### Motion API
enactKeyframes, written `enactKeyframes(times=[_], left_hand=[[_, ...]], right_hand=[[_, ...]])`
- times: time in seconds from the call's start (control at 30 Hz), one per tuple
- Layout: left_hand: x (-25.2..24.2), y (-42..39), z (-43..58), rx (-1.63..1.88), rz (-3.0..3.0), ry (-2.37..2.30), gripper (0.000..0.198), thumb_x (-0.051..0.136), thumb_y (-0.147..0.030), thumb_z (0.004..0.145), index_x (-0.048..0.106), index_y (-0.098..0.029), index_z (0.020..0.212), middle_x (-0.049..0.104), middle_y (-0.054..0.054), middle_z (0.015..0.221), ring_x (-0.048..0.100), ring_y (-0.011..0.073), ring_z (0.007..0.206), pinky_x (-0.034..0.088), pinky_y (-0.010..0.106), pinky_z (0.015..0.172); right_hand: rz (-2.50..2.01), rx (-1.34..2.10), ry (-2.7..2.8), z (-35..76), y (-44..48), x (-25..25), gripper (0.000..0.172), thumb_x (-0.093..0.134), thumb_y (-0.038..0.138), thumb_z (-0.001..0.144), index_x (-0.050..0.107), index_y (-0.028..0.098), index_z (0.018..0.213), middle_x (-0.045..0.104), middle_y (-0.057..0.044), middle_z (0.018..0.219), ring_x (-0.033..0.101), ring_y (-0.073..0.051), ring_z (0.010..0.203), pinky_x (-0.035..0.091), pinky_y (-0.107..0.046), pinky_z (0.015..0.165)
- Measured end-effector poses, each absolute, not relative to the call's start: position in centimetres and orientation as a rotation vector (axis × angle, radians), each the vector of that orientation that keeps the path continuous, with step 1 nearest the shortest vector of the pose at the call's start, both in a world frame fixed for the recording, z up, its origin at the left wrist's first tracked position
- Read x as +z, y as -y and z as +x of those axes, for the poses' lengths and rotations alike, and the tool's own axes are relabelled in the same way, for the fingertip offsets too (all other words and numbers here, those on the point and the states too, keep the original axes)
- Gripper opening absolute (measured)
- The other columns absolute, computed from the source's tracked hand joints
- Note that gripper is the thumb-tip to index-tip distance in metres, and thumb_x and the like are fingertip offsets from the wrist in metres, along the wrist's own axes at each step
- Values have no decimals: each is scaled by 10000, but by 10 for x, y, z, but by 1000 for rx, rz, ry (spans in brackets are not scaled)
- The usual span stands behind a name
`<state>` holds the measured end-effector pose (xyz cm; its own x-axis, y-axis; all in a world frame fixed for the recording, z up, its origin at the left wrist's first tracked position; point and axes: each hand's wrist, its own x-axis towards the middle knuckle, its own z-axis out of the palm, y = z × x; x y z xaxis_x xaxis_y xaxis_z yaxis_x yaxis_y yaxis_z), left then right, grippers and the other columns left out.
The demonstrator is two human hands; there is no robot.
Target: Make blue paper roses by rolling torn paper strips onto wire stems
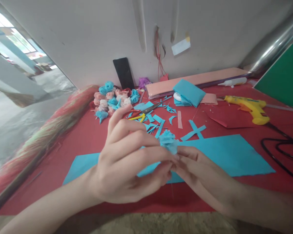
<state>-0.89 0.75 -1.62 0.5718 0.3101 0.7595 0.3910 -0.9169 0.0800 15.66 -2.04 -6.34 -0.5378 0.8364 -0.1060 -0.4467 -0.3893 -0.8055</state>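
Between my two hands is a small blue crepe paper flower point(168, 140), its ruffled petals pointing up. My left hand point(134, 159) pinches its base from the left, with the index finger raised and bent. From the right, the fingertips of my right hand point(197, 165) close on the same base. A thin stem-like line hangs below the fingers, too faint to make out. Under both hands lies a long strip of blue crepe paper point(224, 156) across the red table point(68, 136).
Beyond my hands lie blue paper scraps point(161, 125) and scissors point(146, 112). Finished paper flowers point(112, 99) cluster at the back left, before a leaning black phone point(123, 73). A yellow glue gun point(249, 107) with a black cord rests right, near folded blue paper point(189, 92).
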Motion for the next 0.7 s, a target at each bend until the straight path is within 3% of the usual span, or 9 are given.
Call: enactKeyframes(times=[0.2,0.37,0.53,0.7], left_hand=[[-28,-12,-16,-1544,-2777,865,247,612,-124,748,583,-287,932,589,-17,767,488,198,717,340,486,990],[-31,-11,-15,-1543,-2849,955,249,609,-156,778,557,-327,952,576,-4,750,461,227,713,260,510,1046],[-29,-11,-13,-1573,-2856,943,239,626,-148,759,587,-327,913,567,-16,708,470,219,684,326,458,977],[-31,-12,-14,-1534,-2866,921,236,614,-146,769,592,-313,935,574,-23,708,480,205,680,319,442,953]], right_hand=[[-586,2082,879,159,21,-66,176,630,368,841,681,213,775,679,6,657,564,-136,659,377,-293,714],[-558,2113,858,160,22,-67,184,632,372,844,671,208,770,674,6,662,567,-132,653,392,-296,724],[-541,2122,860,159,24,-67,196,616,370,858,652,199,768,687,4,675,572,-128,657,402,-285,709],[-533,2108,880,158,23,-68,199,597,333,876,638,193,741,707,8,683,582,-123,656,401,-276,686]])
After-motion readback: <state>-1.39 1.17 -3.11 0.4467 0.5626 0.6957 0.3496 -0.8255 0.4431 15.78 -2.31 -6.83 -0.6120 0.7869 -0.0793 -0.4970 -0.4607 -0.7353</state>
